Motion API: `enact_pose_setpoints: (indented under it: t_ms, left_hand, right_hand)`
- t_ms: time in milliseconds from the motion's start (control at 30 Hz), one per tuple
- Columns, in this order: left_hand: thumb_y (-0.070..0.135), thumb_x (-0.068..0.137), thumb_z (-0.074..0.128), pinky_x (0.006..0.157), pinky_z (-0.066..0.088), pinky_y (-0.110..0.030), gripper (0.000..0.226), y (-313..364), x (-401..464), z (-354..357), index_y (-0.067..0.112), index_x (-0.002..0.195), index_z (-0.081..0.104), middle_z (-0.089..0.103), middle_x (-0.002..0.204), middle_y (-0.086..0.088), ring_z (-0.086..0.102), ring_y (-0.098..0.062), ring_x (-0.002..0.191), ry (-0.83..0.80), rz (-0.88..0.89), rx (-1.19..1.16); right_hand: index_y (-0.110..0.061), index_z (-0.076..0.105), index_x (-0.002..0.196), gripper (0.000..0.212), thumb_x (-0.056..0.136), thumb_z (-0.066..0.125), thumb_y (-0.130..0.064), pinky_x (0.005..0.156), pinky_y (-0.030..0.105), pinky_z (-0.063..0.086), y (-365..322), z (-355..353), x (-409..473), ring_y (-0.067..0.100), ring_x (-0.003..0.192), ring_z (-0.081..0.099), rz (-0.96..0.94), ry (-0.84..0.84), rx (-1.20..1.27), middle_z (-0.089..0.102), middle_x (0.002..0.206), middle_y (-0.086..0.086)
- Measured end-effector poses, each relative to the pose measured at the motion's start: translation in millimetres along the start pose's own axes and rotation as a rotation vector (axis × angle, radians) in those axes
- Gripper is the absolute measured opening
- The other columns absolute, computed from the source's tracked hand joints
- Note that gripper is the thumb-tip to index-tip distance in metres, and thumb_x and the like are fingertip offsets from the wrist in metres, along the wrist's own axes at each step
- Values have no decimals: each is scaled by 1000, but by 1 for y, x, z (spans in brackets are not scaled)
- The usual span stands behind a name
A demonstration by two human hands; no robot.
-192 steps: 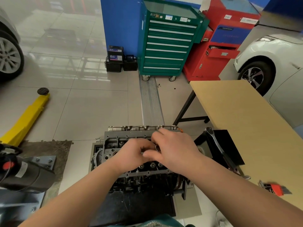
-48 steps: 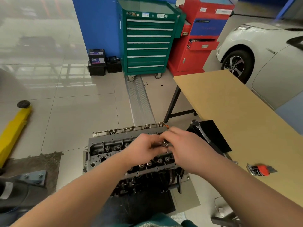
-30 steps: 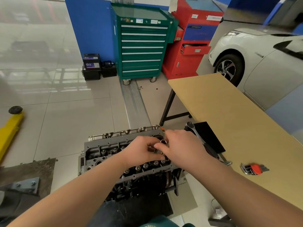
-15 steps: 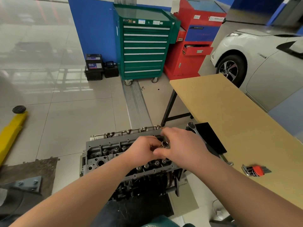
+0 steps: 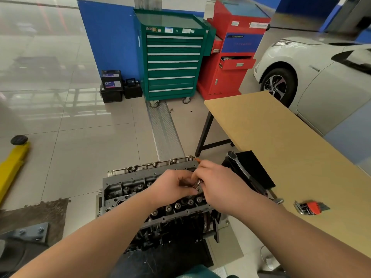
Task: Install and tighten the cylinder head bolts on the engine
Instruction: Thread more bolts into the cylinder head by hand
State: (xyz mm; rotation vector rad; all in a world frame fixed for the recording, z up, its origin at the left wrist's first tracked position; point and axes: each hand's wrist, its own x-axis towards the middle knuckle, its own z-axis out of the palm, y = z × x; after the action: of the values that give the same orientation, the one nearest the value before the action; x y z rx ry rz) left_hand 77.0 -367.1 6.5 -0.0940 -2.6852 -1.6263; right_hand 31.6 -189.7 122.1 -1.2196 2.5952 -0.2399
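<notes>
Both my left hand (image 5: 172,186) and right hand (image 5: 218,184) pinch a bolt (image 5: 197,184) over the engine (image 5: 128,189), hand-starting it; next, the ratchet (image 5: 244,173) at 2 o'clock.

Both hands crowd the right end of the engine (image 5: 128,189); its left end lies bare. The ratchet (image 5: 244,173) and table (image 5: 281,141) block the right side; open floor (image 5: 84,149) lies left.

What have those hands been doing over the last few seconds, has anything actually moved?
Hardly. Both the left hand and right hand stayed together over the engine, fingering a small metal part. The ratchet wrench and hex keys lie untouched on the table.
</notes>
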Motion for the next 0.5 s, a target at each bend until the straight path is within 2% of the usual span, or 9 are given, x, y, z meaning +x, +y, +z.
enact_pose_setpoints:
  t_ms: [67, 100, 167, 200, 267, 300, 367, 433, 500]
  left_hand:
    - [26, 86, 87, 86, 56, -25, 26, 1, -2, 1, 45, 94, 72, 74, 94, 20, 70, -3, 92, -6, 41, 32]
    - [27, 83, 89, 80, 52, -19, 30, 0, -1, 2, 49, 89, 69, 71, 90, 23, 68, -2, 87, 7, 58, 66]
    - [33, 80, 87, 72, 50, -19, 19, 3, -1, 4, 40, 82, 70, 69, 83, 16, 66, -7, 80, 33, 58, 78]
    - [39, 79, 82, 70, 52, -23, 13, 5, -1, 4, 30, 84, 74, 71, 83, 12, 67, -10, 79, 42, 57, 73]
    - [43, 81, 72, 74, 58, -35, 28, 6, -1, 3, 17, 88, 77, 74, 84, 3, 69, -14, 79, 42, 50, 79]
    - [38, 84, 74, 78, 58, -38, 24, 4, 0, 2, 16, 92, 77, 76, 86, 2, 71, -15, 81, 33, 30, 73]
    - [24, 89, 80, 84, 58, -34, 9, -1, -1, -1, 23, 98, 78, 77, 91, 10, 72, -8, 87, 3, 25, 62]
    - [24, 87, 85, 84, 55, -23, 18, -2, -2, -1, 36, 97, 75, 75, 94, 19, 71, -5, 91, 10, 60, 70]
    - [30, 82, 90, 78, 51, -17, 26, -1, -3, 0, 46, 89, 70, 73, 88, 22, 70, -3, 87, 36, 55, 72]
  right_hand:
    - [-24, 63, 118, 21, 102, 60, -36, 82, 35, 53, -2, 1, 3, 14, 95, 57, 53, 44, -31, 53, 112, -7]
    - [-23, 63, 116, 28, 102, 57, -46, 77, 33, 50, -4, 2, 6, 15, 92, 56, 80, 60, -52, 55, 106, -5]
    - [-23, 62, 113, 41, 98, 54, -60, 70, 32, 44, -6, 3, 8, 15, 88, 55, 87, 64, -83, 56, 99, -6]
    - [-25, 60, 117, 42, 96, 56, -61, 71, 31, 44, -7, 3, 8, 15, 90, 56, 64, 66, -59, 55, 103, -7]
    - [-29, 55, 124, 34, 96, 64, -47, 75, 30, 48, -5, 2, 6, 12, 94, 56, -2, 48, 27, 51, 119, -11]
    - [-30, 55, 122, 28, 97, 66, -34, 76, 30, 50, -3, 1, 5, 11, 93, 55, -31, 30, 34, 48, 122, -12]
    - [-28, 58, 114, 21, 97, 65, -20, 75, 32, 51, 1, 2, 6, 13, 91, 55, -37, 34, 8, 47, 117, -11]
    - [-25, 60, 113, 14, 101, 61, -33, 72, 31, 46, 0, 3, 8, 14, 89, 54, 5, 94, -30, 49, 105, -10]
    - [-24, 60, 111, 30, 101, 54, -52, 65, 31, 37, -1, 4, 12, 14, 82, 50, 56, 125, -84, 49, 93, -10]
